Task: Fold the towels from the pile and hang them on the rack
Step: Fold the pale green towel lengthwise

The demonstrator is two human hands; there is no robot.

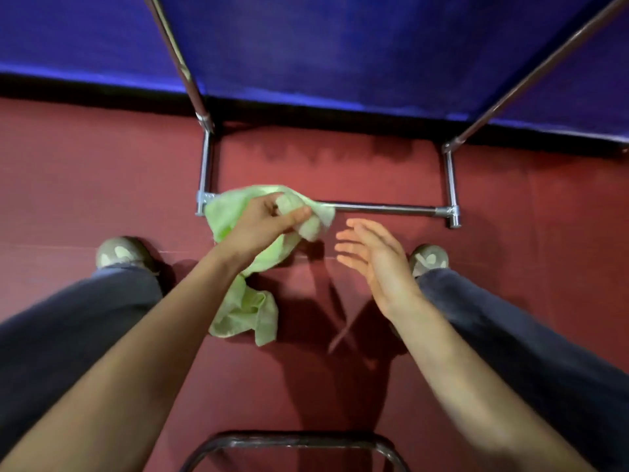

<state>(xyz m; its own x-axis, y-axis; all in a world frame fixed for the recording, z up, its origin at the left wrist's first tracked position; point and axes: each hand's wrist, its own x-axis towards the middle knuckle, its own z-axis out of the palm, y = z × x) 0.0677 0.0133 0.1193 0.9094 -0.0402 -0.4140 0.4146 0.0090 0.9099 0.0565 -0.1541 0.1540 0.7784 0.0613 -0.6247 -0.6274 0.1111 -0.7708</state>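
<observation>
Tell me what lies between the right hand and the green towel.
Nothing. The head view shows only red floor in the gap between right hand and green towel.

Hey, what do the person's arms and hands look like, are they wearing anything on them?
Both are bare. The left hand and right hand have no gloves, and no ring, watch or bracelet shows. The left forearm and right forearm are uncovered down to the frame edge; no sleeve is in view.

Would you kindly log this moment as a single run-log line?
left hand: grips green towel, bunched, hanging | right hand: open, empty | rack: floor bar ahead | stage: folding not done
</observation>
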